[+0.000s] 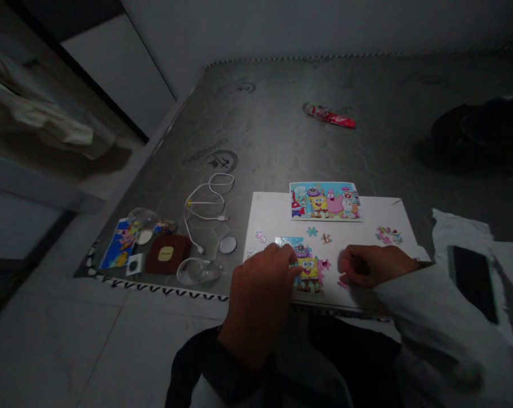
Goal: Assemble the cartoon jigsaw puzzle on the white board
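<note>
A partly joined jigsaw puzzle with a yellow cartoon figure lies on a white board. My left hand is bent over its left side, fingers curled down and thumb close to the yellow figure. Whatever those fingers may grip is hidden. To the right of the puzzle, my right hand is closed in a pinch low over the board. A pink puzzle piece shows under its fingertips; whether it is held I cannot tell. The printed reference picture lies flat at the board's far edge.
Loose pieces and a small cluster lie on the board. Leftward are a white cable, a round lid, a brown box and a blue packet. A phone lies right; a red wrapper lies farther back.
</note>
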### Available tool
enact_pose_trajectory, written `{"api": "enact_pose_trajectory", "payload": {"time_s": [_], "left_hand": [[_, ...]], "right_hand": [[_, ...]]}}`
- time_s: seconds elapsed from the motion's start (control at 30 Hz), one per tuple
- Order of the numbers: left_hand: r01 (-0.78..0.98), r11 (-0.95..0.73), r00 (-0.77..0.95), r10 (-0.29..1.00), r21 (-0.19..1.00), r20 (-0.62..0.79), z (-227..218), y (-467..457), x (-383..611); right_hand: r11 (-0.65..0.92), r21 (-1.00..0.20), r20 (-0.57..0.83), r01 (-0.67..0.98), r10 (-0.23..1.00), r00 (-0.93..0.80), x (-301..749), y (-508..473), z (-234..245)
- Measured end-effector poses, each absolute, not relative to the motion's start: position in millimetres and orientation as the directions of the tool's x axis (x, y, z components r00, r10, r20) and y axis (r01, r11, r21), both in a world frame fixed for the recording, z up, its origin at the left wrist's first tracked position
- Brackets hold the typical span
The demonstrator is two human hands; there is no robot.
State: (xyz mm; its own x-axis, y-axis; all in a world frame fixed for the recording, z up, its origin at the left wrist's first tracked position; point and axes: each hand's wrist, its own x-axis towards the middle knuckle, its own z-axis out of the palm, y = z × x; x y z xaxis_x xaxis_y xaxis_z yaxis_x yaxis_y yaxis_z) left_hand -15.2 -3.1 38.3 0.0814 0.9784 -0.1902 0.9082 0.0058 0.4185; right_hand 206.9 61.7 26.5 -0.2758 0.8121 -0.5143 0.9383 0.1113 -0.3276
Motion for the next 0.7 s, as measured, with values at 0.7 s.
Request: {"api": "enact_pose_trajectory", "payload": {"time_s": [0.7], "left_hand": [[0.881, 0.227, -0.223, 0.973, 0.414, -0.059, 17.5, 17.5, -49.2]], "right_hand": [[0.159, -0.297, -0.389, 0.942, 0.880, -0.271, 209.7, 57.2, 36.2]]}}
